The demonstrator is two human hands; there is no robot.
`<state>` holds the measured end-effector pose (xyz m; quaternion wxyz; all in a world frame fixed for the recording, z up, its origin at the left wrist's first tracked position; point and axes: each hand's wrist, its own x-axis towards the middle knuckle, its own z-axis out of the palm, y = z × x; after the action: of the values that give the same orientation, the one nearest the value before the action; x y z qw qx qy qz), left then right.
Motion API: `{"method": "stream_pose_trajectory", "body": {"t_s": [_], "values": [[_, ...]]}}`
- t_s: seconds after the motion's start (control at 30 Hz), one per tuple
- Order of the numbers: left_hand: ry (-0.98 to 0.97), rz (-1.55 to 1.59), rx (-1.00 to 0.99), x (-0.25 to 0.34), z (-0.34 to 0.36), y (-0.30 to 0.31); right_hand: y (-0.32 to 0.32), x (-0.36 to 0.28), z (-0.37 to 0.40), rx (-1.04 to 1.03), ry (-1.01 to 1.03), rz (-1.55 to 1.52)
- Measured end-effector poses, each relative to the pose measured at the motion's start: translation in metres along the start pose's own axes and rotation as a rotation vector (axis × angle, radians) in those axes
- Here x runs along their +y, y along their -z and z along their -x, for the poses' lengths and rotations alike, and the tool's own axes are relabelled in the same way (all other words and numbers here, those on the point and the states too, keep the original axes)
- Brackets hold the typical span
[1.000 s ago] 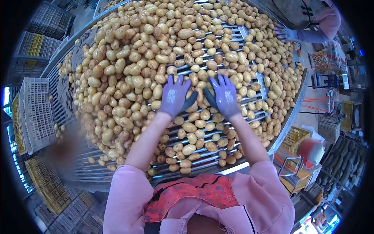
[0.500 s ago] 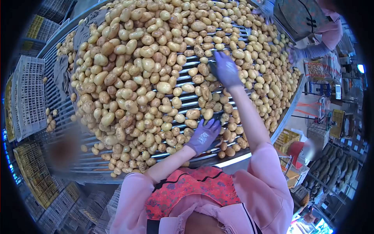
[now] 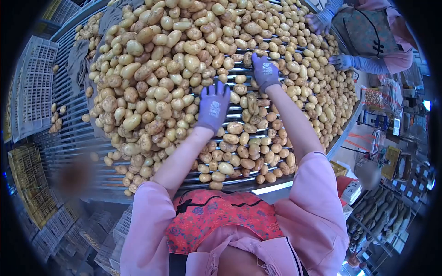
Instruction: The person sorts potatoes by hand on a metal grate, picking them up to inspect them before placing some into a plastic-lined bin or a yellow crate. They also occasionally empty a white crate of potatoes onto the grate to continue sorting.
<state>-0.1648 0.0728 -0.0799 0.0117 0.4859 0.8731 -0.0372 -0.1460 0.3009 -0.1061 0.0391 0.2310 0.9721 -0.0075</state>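
A big heap of yellow-brown potatoes point(image 3: 156, 69) lies on a metal roller table point(image 3: 78, 138). My left hand point(image 3: 214, 106), in a purple glove, is stretched flat over the potatoes at the heap's near edge, fingers spread, holding nothing. My right hand point(image 3: 264, 71), also gloved in purple, rests farther out on the potatoes, fingers curled down among them; whether it grips one is hidden. Pink sleeves cover both my arms.
Another person in a patterned vest and pink sleeves stands at the far right, gloved hands point(image 3: 317, 23) on the potatoes. White plastic crates point(image 3: 32, 87) stand at the left, yellow crates point(image 3: 25, 184) lower left. The table's right edge point(image 3: 343, 133) borders an aisle.
My left hand has moved from the near edge of the table out onto the heap. My right hand stayed far out, shifting slightly. The view has tilted down and left.
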Motion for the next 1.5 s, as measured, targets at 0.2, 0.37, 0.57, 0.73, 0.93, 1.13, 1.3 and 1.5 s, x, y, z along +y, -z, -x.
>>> {"method": "stream_pose_trajectory", "body": {"t_s": [0.2,0.37,0.57,0.73,0.93,1.13,1.3,1.5], "values": [[-0.148,0.215,-0.062,0.048,0.069,-0.003,0.000,0.013,0.000,0.086,0.055,-0.074],[-0.260,0.346,-0.091,0.068,0.124,0.008,0.020,-0.035,0.099,0.220,0.148,-0.133],[-0.349,0.523,-0.139,0.048,0.134,0.042,-0.008,0.039,0.117,0.112,-0.071,-0.291],[0.104,0.120,-0.016,-0.014,0.107,0.036,0.005,0.081,0.118,-0.229,-0.426,-1.644],[0.094,-0.147,-0.245,0.025,0.078,-0.001,0.011,0.005,0.086,0.188,0.131,-1.626],[0.051,0.110,-0.378,0.009,0.069,0.011,0.016,-0.101,0.025,0.086,0.198,-0.088],[0.032,0.402,-0.344,-0.011,0.069,0.022,0.019,-0.120,0.000,-0.217,0.184,0.053],[0.149,0.510,0.010,-0.030,0.059,0.042,0.060,-0.056,0.068,-0.260,-0.024,-0.933]]}}
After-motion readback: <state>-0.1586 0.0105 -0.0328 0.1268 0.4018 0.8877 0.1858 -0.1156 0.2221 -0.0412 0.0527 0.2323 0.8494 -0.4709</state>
